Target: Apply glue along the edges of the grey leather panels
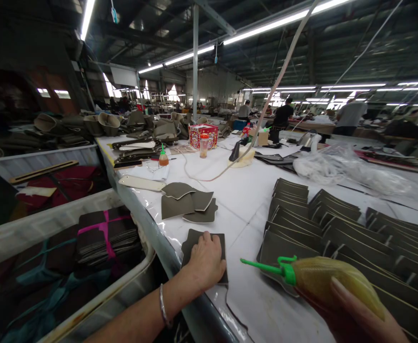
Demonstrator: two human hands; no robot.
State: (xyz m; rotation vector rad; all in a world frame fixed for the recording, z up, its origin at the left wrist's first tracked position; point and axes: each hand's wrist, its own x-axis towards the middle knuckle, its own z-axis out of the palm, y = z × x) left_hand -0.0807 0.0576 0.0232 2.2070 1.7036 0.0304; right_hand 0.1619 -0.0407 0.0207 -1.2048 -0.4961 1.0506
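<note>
My left hand [206, 259] rests on a dark grey-brown cut panel [190, 238] at the table's near edge, its fingers bent together over it. What the fingertips grip is partly hidden. In my right hand [361, 312] is a squeeze glue bottle [332, 276] holding yellowish-brown liquid. Its green nozzle points left, a little above the table, apart from the panel. Beyond my left hand lie several loose panels [178, 206] of the same material. To the right, many similar panels [294, 216] overlap in fanned rows, partly behind the bottle.
The white-covered table [237, 209] has its edge on my left. Beside it stands a plastic crate [97, 295] of tied dark bundles. Farther back are a small glue bottle [163, 156], a red patterned box [194, 136], a hanging hose [271, 95] and clear plastic wrap [366, 171]. People work beyond.
</note>
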